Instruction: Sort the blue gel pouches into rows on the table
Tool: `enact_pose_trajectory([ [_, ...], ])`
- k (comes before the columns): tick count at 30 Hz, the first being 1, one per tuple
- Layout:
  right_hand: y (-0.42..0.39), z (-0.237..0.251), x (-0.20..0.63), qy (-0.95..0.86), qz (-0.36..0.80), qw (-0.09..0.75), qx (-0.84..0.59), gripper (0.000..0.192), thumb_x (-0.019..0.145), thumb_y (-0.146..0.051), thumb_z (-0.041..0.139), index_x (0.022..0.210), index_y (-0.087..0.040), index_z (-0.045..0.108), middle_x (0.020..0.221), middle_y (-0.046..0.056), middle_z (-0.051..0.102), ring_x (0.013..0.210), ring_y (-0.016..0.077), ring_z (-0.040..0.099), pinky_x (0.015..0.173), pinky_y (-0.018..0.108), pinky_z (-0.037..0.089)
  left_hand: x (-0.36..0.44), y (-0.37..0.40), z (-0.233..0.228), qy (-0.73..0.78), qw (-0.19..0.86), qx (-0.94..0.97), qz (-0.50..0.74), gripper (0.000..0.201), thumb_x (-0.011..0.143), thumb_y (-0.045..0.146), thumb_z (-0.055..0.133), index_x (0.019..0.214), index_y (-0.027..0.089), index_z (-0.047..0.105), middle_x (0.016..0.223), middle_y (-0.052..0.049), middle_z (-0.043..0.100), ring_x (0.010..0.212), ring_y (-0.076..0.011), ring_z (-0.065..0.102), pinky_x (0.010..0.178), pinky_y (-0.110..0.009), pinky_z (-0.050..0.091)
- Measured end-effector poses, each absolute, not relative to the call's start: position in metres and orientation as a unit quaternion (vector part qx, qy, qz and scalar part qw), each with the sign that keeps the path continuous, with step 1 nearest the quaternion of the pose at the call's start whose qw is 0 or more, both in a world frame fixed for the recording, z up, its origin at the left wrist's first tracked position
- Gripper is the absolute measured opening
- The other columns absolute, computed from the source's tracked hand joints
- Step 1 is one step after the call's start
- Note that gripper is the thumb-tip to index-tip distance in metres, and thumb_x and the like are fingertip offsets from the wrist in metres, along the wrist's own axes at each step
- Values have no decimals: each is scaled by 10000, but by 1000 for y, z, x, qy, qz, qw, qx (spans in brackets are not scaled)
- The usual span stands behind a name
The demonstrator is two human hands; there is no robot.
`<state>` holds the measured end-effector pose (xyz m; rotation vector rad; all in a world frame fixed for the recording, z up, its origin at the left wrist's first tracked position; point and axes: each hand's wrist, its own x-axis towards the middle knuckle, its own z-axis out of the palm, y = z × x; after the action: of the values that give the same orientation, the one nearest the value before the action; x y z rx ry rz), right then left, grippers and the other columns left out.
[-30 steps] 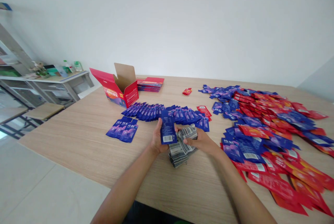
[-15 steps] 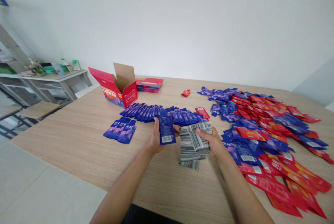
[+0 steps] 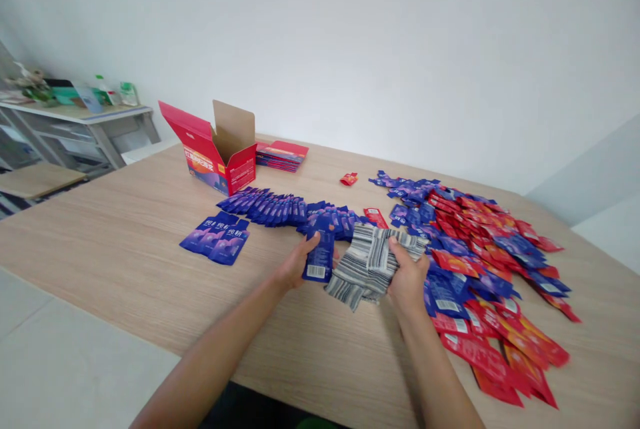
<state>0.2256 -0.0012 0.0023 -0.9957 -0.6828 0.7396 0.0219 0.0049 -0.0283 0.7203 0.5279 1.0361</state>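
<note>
My left hand (image 3: 296, 262) grips a blue sachet (image 3: 320, 252), its barcode side facing me and the thumb along its edge. Close beside it, my right hand (image 3: 407, 275) is closed on a folded striped cloth (image 3: 367, 262) in grey, black and white, thumb on top. The cloth's left edge hangs near the sachet; whether they touch is hard to tell. Behind both hands, a row of overlapping blue sachets (image 3: 270, 207) lies fanned across the table. Three more blue sachets (image 3: 215, 239) lie overlapped to the left of my left hand.
An open red carton (image 3: 207, 155) stands at the back left, beside a stack of flat red cartons (image 3: 283, 154). A large heap of red and blue sachets (image 3: 475, 235) covers the right side. Single red sachets (image 3: 349, 179) lie mid-table. A side desk (image 3: 80, 112) holds bottles.
The striped cloth has swung and spread, its lower end now reaching left toward the sachet. Both hands keep their holds. The whole view has shifted slightly.
</note>
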Motion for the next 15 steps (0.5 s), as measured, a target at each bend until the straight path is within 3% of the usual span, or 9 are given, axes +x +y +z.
enact_pose_trajectory([
  [8,-2,-5,228,-395,220,746,-490,279,729,-388,804,860,-151,737,839,22,758,730,183,682,787,352,554,30,6,-35,289,766,336,466,587,731,551,801,1086,92,717,869,-113,742,686,-176,667,667,-282,512],
  [15,-8,2,222,-428,173,709,-533,303,764,-450,768,780,-155,699,726,11,723,658,168,628,705,308,530,27,6,-31,337,736,334,483,497,738,485,809,1046,106,719,784,-76,722,616,-166,649,586,-269,494],
])
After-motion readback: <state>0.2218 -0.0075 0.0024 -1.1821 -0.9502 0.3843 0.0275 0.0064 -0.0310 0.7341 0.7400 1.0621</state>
